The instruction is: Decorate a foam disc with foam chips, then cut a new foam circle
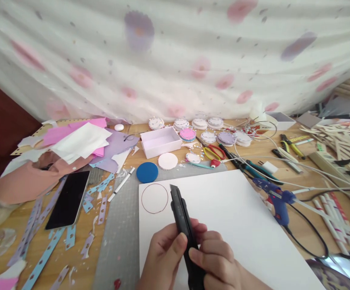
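Both my hands hold a black utility knife (182,219), its blade tip pointing away from me above a white board (220,205). My left hand (167,249) grips the knife's left side, thumb along the body. From the right, my right hand (215,255) wraps round the lower handle with its thumb on the knife. A circle outline (155,213) is drawn at the board's far left corner. Just beyond that corner lie a blue disc (147,172) and a pale pink disc (167,161). A white pen (121,184) rests left of the board.
A grey cutting mat (117,237) lies under the board. To the left are a phone (68,200) and paper scraps. A white box (161,141) and several decorated discs stand behind. At right are a blue glue gun (276,197), pliers (264,172), scissors (215,152) and loose cables.
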`<state>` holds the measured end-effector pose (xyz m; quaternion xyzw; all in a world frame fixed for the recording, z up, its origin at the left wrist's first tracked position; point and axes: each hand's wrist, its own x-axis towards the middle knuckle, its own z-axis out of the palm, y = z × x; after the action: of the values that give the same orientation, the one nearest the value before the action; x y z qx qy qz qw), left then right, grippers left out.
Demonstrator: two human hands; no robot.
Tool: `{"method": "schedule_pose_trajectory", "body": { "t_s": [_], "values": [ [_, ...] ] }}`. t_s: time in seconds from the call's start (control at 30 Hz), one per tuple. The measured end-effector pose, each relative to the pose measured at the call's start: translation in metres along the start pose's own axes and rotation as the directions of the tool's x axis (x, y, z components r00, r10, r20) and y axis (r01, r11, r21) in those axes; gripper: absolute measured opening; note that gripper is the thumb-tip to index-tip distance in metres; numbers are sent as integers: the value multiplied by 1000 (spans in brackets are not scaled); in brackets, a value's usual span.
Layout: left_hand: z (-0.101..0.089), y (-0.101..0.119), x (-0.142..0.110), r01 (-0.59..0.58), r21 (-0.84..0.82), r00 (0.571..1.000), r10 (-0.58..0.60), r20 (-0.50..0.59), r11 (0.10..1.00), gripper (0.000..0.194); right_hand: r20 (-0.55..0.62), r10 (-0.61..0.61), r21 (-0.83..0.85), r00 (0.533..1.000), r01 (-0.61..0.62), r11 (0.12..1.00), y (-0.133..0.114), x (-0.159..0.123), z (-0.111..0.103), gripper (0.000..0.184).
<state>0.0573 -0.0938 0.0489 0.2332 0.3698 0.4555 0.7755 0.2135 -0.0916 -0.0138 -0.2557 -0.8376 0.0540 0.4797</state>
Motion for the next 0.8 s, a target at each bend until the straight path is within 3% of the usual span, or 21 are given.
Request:
{"method": "schedule_pose_trajectory", "body": {
  "t_s": [0.1,0.17,0.2,0.27,0.33,0.37,0.4,0.47,0.53,0.6,0.67,0.73,0.8],
  "values": [
    [-1,4,4,-51,14,998,51,-25,999,32,-204,21,139,979,8,990,1,2,1,19],
    [-4,10,8,-140,51,987,144,-70,989,30,-179,225,265,958,-173,948,1,13,-7,17],
    [-4,13,10,-183,83,978,190,-89,980,30,-123,368,354,922,-305,884,0,19,-12,16],
    [-5,17,13,-226,165,966,242,-89,960,32,122,605,544,786,-563,622,-2,33,-23,18],
    [-3,17,16,-212,263,973,229,-34,941,37,438,608,645,662,-703,300,-5,44,-30,32],
    [-1,15,17,-201,317,978,211,5,927,40,550,566,641,614,-745,186,-6,47,-32,36],
    [0,13,19,-197,374,980,195,44,906,43,618,536,616,575,-778,124,-6,49,-33,37],
    [-1,10,22,-233,511,972,199,121,827,44,641,558,548,527,-823,149,-4,48,-35,32],
    [-8,10,27,-345,674,939,250,237,654,43,560,642,463,524,-840,282,2,44,-39,32],
    [-21,14,33,-479,806,875,264,406,348,44,449,719,341,530,-846,410,12,41,-47,32],
    [-37,20,40,-556,831,815,192,547,-6,47,376,773,192,510,-860,473,23,42,-57,31],
    [-53,26,46,-540,794,797,133,589,-280,53,345,795,40,499,-854,519,34,45,-66,29],
    [-67,29,50,-453,773,811,154,564,-445,62,350,779,-81,521,-811,579,44,50,-70,25]
  ]
}}
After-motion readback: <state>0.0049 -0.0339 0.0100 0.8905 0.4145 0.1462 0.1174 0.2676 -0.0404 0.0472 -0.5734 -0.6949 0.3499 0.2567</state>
